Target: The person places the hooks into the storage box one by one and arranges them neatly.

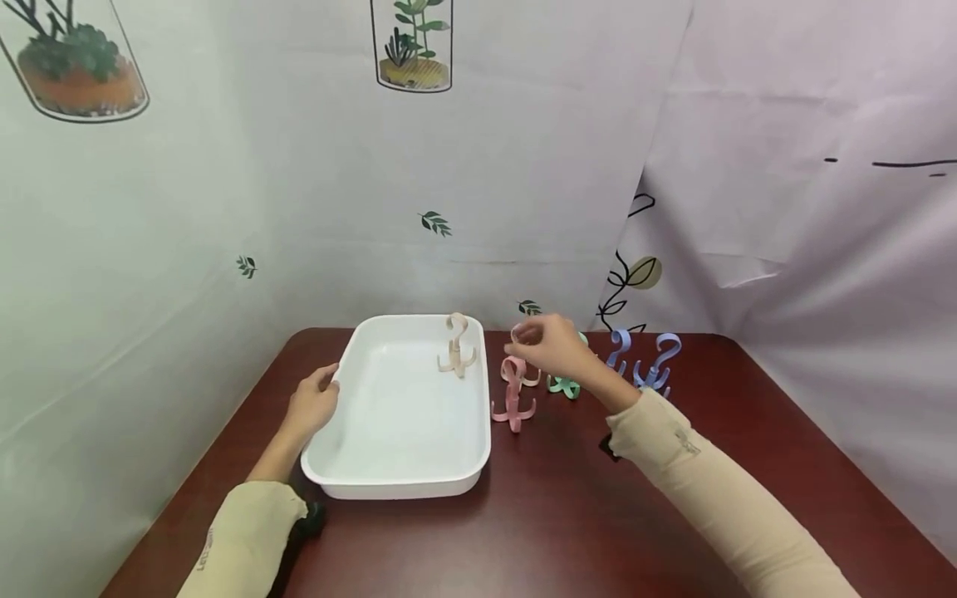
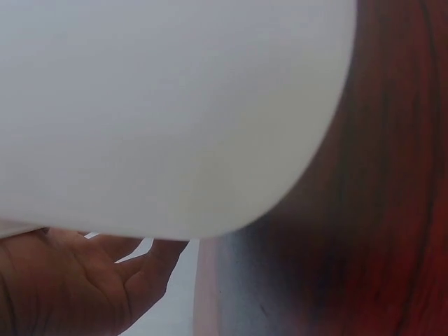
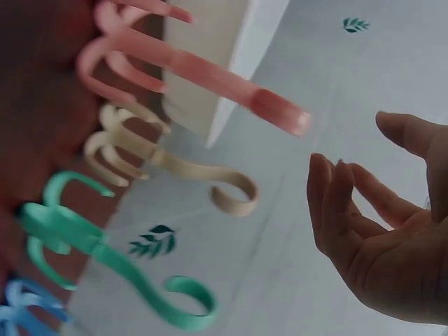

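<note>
My left hand (image 1: 310, 405) holds the left rim of a white plastic tray (image 1: 396, 490); in the left wrist view its fingers are partly hidden behind the tray wall. Inside the tray, by its right side, a beige claw hook (image 1: 456, 357) stands upright. My right hand (image 1: 557, 345) hovers above the hooks right of the tray, thumb and fingers apart and holding nothing. Nearest to it is a pink claw hook (image 3: 217, 77), standing beside the tray. Behind that are another beige hook (image 3: 203, 168) and a green hook (image 3: 91, 234).
Two blue hooks (image 1: 655, 370) stand farther right, partly behind my right forearm. Everything sits on a dark red wooden table (image 1: 538, 523). A patterned white sheet (image 1: 336, 166) hangs behind and along the sides.
</note>
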Available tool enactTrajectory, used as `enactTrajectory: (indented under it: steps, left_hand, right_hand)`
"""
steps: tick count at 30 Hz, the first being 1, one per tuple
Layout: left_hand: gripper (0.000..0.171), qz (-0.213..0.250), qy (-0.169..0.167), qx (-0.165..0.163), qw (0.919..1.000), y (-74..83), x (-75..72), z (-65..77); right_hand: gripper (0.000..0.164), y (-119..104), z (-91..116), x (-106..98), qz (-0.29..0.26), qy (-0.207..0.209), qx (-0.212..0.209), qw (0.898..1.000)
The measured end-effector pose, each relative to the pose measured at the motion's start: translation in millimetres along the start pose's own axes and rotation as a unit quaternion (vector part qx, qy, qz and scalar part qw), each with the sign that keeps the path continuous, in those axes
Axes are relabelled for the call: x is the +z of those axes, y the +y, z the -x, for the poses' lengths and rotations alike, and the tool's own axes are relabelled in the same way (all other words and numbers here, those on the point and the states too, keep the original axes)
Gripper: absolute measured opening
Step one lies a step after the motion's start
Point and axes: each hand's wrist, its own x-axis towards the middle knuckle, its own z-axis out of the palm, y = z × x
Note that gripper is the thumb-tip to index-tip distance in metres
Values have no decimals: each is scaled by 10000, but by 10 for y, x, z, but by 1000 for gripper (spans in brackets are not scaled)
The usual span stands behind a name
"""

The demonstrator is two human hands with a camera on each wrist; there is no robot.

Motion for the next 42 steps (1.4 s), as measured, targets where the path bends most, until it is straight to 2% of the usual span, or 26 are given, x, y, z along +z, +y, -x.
enactTrajectory:
  steps: [4, 8, 14, 22, 29, 35, 39, 42]
  left_hand:
    - [52, -17, -18, 18, 10000, -7, -14, 6]
    - [52, -53, -57, -11, 10000, -33, 6, 13]
    - [52, -5, 8, -96, 10000, -43, 52, 9]
    - [52, -5, 11, -45, 10000, -28, 48, 22]
    - [52, 26, 42, -10, 10000, -13, 56, 12]
    - [52, 91, 68, -58, 9999, -8, 49, 12]
    - [52, 121, 79, -43, 9999, 3, 31, 10]
    - [52, 108, 99, -42, 9999, 12, 26, 8]
  right_hand:
    - [33, 138, 167, 92, -116, 8, 58, 9999]
    - [29, 212, 242, 172, -127, 75, 138, 9998]
    - [18, 245, 226, 204, -92, 142, 219, 9996]
    - [11, 197, 150, 157, -50, -36, 184, 9998]
    - [13, -98, 5, -77, -328, -23, -29, 9995]
    - [18, -432, -197, -227, -202, 46, -301, 9993]
    - [18, -654, -369, -193, -473, -91, -86, 9988]
    - [16, -756, -522, -73, -810, -213, 120, 9964]
